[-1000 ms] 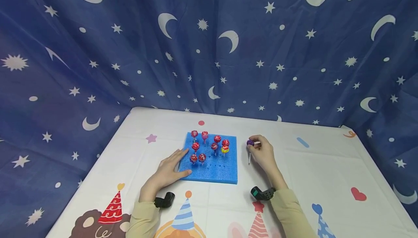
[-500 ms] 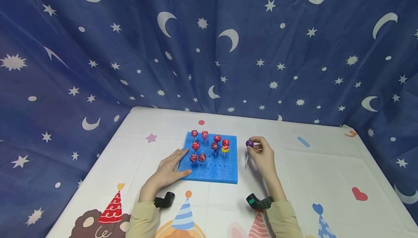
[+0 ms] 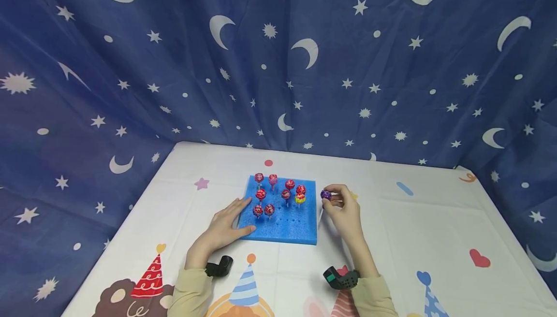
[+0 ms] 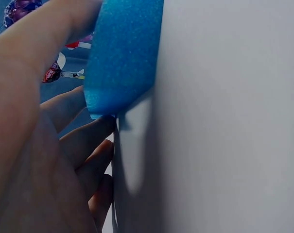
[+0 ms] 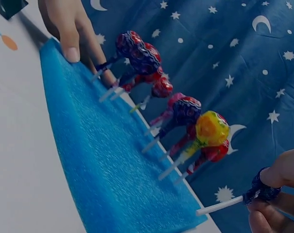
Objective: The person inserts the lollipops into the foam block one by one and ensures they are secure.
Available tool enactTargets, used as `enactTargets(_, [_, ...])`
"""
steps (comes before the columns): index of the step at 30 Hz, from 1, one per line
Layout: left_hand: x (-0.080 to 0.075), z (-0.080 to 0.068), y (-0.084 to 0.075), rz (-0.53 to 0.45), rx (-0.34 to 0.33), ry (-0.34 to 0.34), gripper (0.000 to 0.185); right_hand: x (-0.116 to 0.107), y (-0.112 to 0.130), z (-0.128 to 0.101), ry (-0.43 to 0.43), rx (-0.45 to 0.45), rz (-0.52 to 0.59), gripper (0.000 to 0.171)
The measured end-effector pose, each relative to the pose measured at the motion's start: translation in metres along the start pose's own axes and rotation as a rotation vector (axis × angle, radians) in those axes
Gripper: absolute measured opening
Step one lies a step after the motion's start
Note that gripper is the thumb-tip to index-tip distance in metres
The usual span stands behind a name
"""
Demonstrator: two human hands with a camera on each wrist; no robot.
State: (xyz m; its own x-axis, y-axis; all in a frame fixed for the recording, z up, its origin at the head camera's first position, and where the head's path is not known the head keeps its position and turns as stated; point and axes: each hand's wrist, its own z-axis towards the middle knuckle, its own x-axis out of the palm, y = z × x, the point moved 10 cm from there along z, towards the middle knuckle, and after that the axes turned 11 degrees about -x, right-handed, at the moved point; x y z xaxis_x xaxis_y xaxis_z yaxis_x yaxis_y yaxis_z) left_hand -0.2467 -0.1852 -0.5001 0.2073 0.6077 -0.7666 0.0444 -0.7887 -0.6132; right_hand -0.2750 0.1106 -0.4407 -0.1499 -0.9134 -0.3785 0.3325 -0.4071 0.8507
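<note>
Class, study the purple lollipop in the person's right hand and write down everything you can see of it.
The purple lollipop has a round head in a dark purple wrapper and a thin white stick. The right hand pinches the head with its fingertips, just off the right edge of the blue foam block. The stick slants down toward the block, its tip free above the white tablecloth. It stands in no hole yet.

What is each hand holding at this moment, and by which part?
The right hand pinches a purple lollipop by its wrapped head, stick pointing down. The left hand holds nothing; it rests flat against the blue foam block.
</note>
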Motion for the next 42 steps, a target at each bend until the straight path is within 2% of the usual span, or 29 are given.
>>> enactTargets(7, [0.001,0.0,-0.001,-0.001,0.005,0.001,0.079,0.009,0.005,-0.006,0.015,-0.019,0.007,0.028])
enactTargets(15, [0.001,0.0,-0.001,0.008,0.009,-0.001,0.079,0.016,0.013,-0.014,0.012,-0.075,0.107,0.029])
enactTargets(23, [0.0,0.0,-0.001,0.012,0.011,-0.003,0.079,0.016,0.042,-0.019,0.033,-0.082,0.094,0.028])
enactTargets(30, [0.001,0.001,0.0,0.013,0.006,-0.002,0.08,0.022,0.024,-0.019,-0.007,-0.151,0.075,0.03])
enactTargets(36, [0.001,0.002,0.002,0.016,-0.006,0.0,0.08,0.025,0.019,-0.019,-0.014,-0.214,0.082,0.029])
enactTargets(42, [0.002,0.001,0.002,0.011,-0.009,0.005,0.08,0.03,0.017,-0.021,0.003,-0.173,0.059,0.031])
